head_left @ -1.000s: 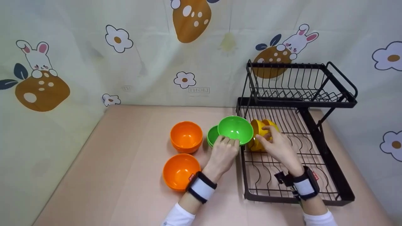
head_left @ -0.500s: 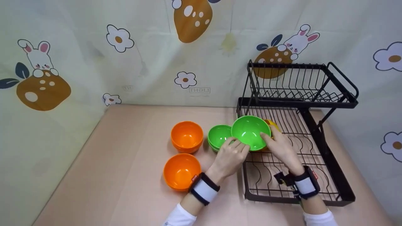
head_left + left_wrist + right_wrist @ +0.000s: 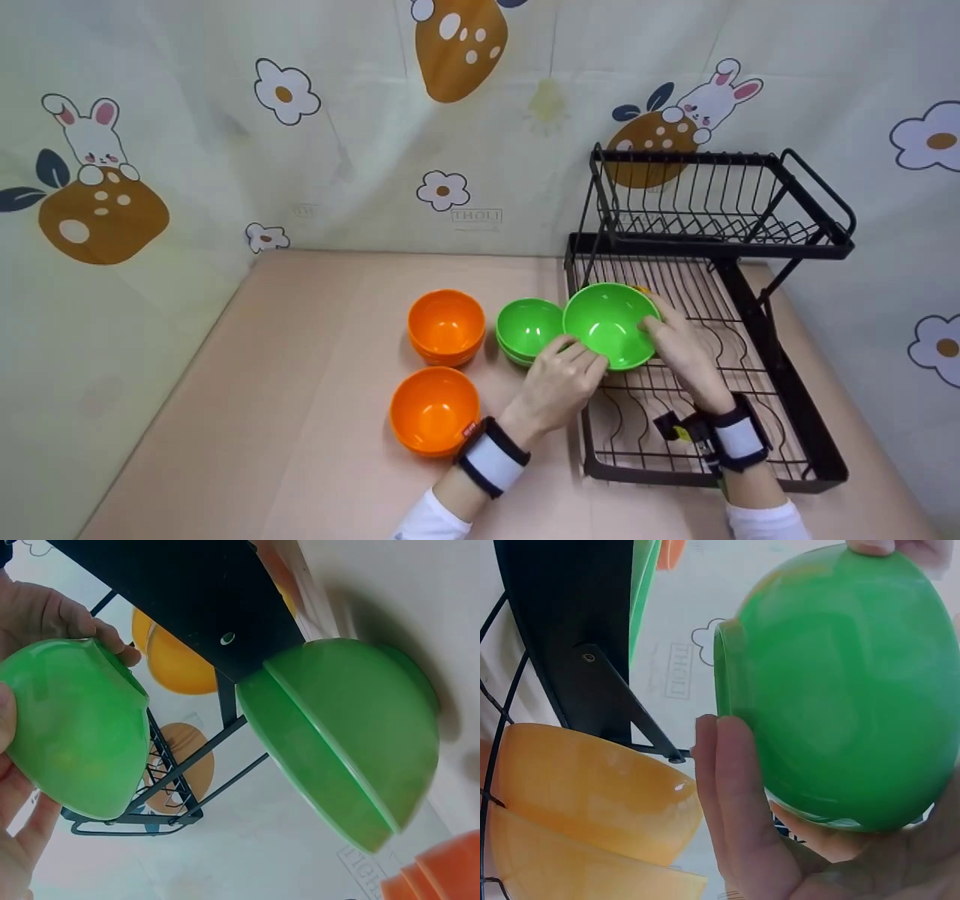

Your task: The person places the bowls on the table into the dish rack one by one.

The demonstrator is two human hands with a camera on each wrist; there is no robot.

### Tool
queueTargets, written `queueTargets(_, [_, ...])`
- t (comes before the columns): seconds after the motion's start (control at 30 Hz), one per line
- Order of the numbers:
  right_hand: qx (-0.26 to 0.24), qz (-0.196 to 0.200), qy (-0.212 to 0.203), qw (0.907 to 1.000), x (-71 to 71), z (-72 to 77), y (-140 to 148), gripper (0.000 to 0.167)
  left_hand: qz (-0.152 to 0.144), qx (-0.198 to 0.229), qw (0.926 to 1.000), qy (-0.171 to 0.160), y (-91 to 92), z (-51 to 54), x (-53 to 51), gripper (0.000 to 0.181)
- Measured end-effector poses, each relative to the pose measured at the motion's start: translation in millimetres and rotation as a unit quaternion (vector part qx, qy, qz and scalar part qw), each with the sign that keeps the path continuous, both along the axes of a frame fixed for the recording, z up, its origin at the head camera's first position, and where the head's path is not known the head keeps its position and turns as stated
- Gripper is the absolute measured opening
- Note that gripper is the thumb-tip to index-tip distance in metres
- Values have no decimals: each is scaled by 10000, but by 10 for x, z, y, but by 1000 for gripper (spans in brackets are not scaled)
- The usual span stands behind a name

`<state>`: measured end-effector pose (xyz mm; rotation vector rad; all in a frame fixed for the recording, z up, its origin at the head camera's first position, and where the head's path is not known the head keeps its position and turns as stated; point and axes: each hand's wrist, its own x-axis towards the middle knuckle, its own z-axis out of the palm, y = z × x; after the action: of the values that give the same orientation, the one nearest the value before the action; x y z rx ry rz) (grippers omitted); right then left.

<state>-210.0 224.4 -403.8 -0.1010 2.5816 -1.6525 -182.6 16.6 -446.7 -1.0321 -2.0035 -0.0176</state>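
A green bowl [image 3: 611,326] is held tilted above the left side of the black dish rack [image 3: 712,480]. My left hand [image 3: 566,381] pinches its near rim. On the bowl's right side, my right hand [image 3: 684,351] grips it, thumb over the rim; fingers lie along the outside near the foot ring in the right wrist view. Just left of the rack, a stack of green bowls [image 3: 528,327] stands on the table. Yellow bowls [image 3: 592,787] lean side by side in the rack, almost wholly hidden behind the held bowl in the head view.
Two sets of orange bowls stand on the table at left, a stack behind [image 3: 446,324] and another in front [image 3: 433,412] close to my left wrist. The rack's upper tier [image 3: 720,244] overhangs its back part. A printed curtain [image 3: 360,165] hangs behind the table.
The green bowl has moved right from above the green stack to over the rack. My right hand, earlier by the yellow bowls, has taken hold of its right side.
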Motion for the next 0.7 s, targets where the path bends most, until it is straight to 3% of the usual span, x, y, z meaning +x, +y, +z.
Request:
queueTargets(0.23, [-310, 164, -332, 9988, 21, -10, 45, 68, -283, 55, 9992, -280, 30, -18, -4, 13])
queueTargets(0.43, [-514, 221, -148, 9983, 45, -10, 82, 63, -360, 44, 9985, -409, 58, 3, 21, 14])
queueTargets(0.6, [-384, -23, 85, 9992, 40, 17, 134, 61, -567, 491, 9964, -389, 73, -1, 14, 18])
queueTargets(0.7, [-187, -209, 167, 9995, 36, 42, 193, 62, -536, 689, 9948, -525, 77, -4, 13, 18])
